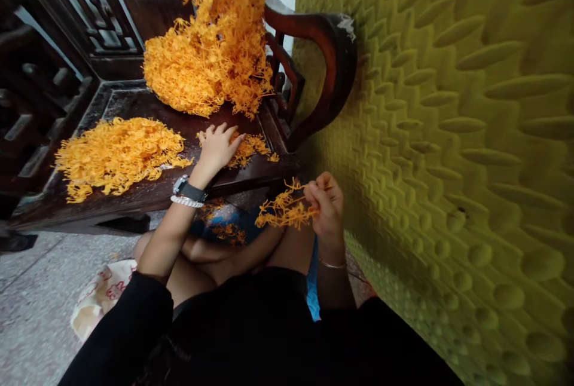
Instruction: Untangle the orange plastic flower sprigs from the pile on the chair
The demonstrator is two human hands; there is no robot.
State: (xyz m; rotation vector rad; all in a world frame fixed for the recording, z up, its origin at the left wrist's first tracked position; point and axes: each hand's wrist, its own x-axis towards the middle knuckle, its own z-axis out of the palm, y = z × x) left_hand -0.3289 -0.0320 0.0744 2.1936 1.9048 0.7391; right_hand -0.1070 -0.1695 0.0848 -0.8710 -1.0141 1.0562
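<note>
Black sleeves frame the view. Right hand pinches an orange sprig cluster above the lap; left hand, fingers spread, rests on a small pile on the wooden bench. Lifting single sprigs likely avoids tangling.

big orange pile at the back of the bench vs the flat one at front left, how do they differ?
The back pile is heaped tall against the armrest; the front-left pile lies spread low and flat. The back pile looks bulkier. The left hand rests on a small third patch near neither. Both are the same orange branching sprigs on the dark wooden bench, like the bunch in the right hand.
</note>
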